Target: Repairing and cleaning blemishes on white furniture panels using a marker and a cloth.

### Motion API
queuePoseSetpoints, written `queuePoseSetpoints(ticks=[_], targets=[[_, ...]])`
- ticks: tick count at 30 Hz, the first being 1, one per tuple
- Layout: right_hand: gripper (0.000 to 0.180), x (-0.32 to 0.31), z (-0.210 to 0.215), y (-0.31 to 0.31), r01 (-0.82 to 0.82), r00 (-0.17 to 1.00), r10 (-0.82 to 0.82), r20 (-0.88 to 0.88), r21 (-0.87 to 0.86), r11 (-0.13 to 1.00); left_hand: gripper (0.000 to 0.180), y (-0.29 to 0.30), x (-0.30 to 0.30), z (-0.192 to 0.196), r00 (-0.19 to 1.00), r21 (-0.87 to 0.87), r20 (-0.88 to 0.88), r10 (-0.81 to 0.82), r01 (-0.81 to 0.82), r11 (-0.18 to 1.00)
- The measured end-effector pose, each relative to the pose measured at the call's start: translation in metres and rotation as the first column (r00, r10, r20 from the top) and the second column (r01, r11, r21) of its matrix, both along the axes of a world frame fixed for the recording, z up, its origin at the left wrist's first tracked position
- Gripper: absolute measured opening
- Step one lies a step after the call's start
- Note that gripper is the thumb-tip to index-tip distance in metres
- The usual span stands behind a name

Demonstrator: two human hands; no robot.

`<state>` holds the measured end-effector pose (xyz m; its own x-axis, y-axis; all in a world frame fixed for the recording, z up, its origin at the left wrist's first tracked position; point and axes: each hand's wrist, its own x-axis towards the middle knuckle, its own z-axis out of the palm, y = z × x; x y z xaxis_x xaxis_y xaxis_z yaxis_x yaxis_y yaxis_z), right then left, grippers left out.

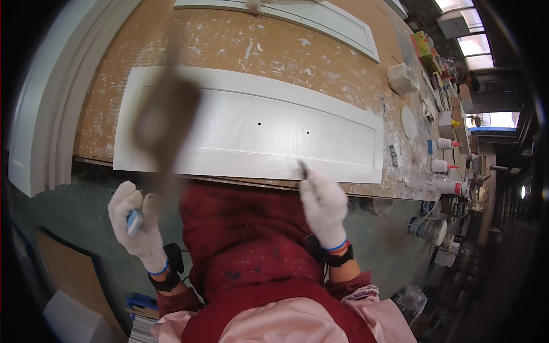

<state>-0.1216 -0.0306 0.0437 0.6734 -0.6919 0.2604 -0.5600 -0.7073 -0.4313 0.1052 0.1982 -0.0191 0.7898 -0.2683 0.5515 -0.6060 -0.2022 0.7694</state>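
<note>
White paint is covering a long cabinet door panel (251, 134) that is lying flat on a paint-spattered brown workbench (229, 43), with its near edge running along the bench's front. Two small dark holes are showing in the panel's middle. The right hand (323, 206), in a white knit glove, is reaching up to that near edge, its fingers closing around a thin dark tool (302, 168) whose tip is touching the panel's lower rim. The left hand (136, 226), also gloved, is hovering below the bench edge, well apart from the panel, its fingers curling around a small blue and white block (134, 222). A long brown blurred shape (163, 126) is crossing the view above the left hand, too smeared to tell what it is. A second white panel (320, 20) is lying at the far side of the bench. To the right, white bottles with red tips (446, 144) and a clear plastic bottle (437, 183) are standing and lying near the bench's end. A dark red apron (251, 251) is filling the space between both arms.
</note>
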Motion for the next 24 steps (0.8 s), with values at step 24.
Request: queuePoseSetpoints(ticks=[24], targets=[[0.021,-0.037,-0.014,-0.034,0.282,0.940,-0.310,-0.139,-0.190,0.940,0.029,0.018,0.001,-0.012,0.982,0.093,-0.154,0.107,-0.094,0.991]])
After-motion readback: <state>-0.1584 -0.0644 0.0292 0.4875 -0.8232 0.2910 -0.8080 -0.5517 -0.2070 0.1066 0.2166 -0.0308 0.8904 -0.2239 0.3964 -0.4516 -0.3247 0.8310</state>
